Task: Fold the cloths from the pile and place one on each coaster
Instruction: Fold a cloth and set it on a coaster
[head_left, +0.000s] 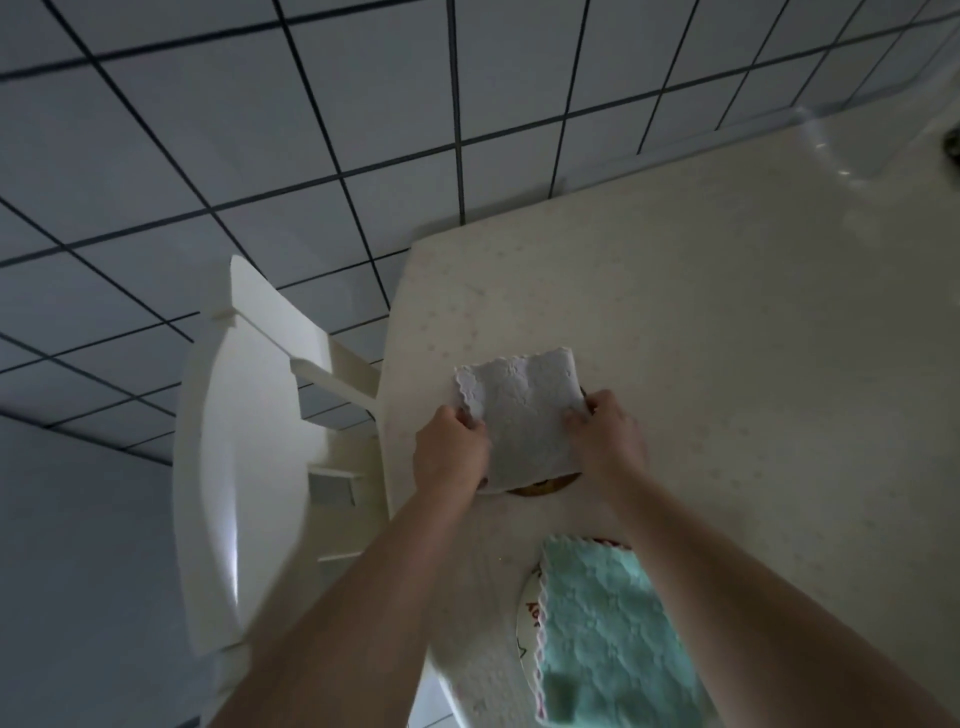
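Nearest, teal cloth (602, 623) overhangs table (753, 322) edge; both hands' grips, left hand (451, 451) and right hand (605, 441), pinch white cloth (522, 415).

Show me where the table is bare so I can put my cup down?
The table is bare right of the right hand and beyond the white cloth, toward the tiled wall. It is crowded near the left edge, where both hands, that cloth and the green cloth sit.

A pale speckled table (727, 312) stands on a floor (260, 130) of light square tiles with dark grout. A white chair (244, 441) sits at the table's left edge. Lighting is dim.
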